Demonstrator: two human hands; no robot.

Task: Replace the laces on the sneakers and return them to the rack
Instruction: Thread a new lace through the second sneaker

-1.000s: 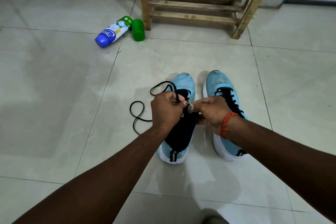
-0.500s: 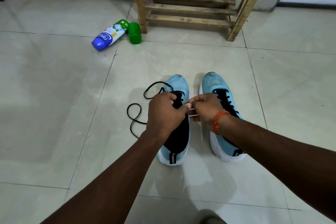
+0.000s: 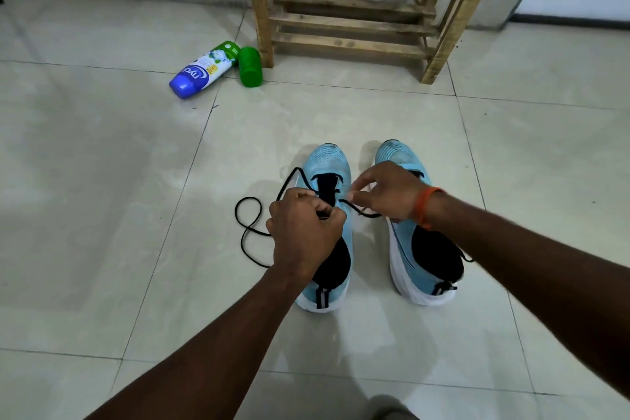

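Side by side on the tiled floor (image 3: 102, 181), well short of the wooden rack (image 3: 351, 24): left sneaker (image 3: 332, 160) and right sneaker (image 3: 409, 242), long axes near parallel, toes toward the rack, heels toward the camera. Light blue knit uppers, black tongues and collars, thick white soles, a dark pull tab at each heel. Left hand (image 3: 303, 232) curled tight over the left sneaker's tongue, gripping the black lace (image 3: 255, 232), its slack looped on the floor to the left. Right hand (image 3: 388, 189), orange band (image 3: 424, 206) at the wrist, over the front of the right sneaker, pinching the lace's other end between thumb and forefinger, a short tail trailing toward the right sneaker. Farther off, left of the rack's leg, lying on its side: a blue-and-white bottle (image 3: 201, 72) just beside a green cylinder (image 3: 250, 66).
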